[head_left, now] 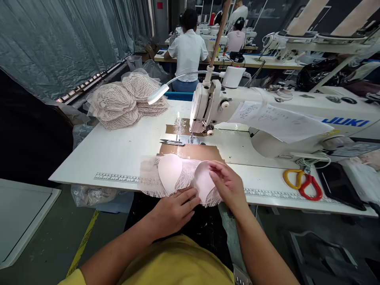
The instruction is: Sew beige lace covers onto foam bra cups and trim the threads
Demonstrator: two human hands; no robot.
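Observation:
Two smooth pale pink bra cups lie side by side on a strip of pale lace (150, 174) near the table's front edge. The left bra cup (170, 172) lies flat, its narrow end toward me. My left hand (175, 211) rests palm down at the lace's lower edge, between the cups, fingers apart and lightly touching; its thumb is mostly hidden. At the far right edge of the right bra cup (202, 182), my right hand (228, 184) grips with thumb and fingers. Just beyond the lace stands the needle area of a white sewing machine (202, 107).
Thread snips (172, 142) lie left of the needle. Stacked lace pieces (118, 103) sit at the back left, under a bendable lamp (158, 94). Red-and-yellow-handled scissors (303, 184) and a dark phone-like device (338, 186) lie at right. Other people (190, 51) sit at machines beyond.

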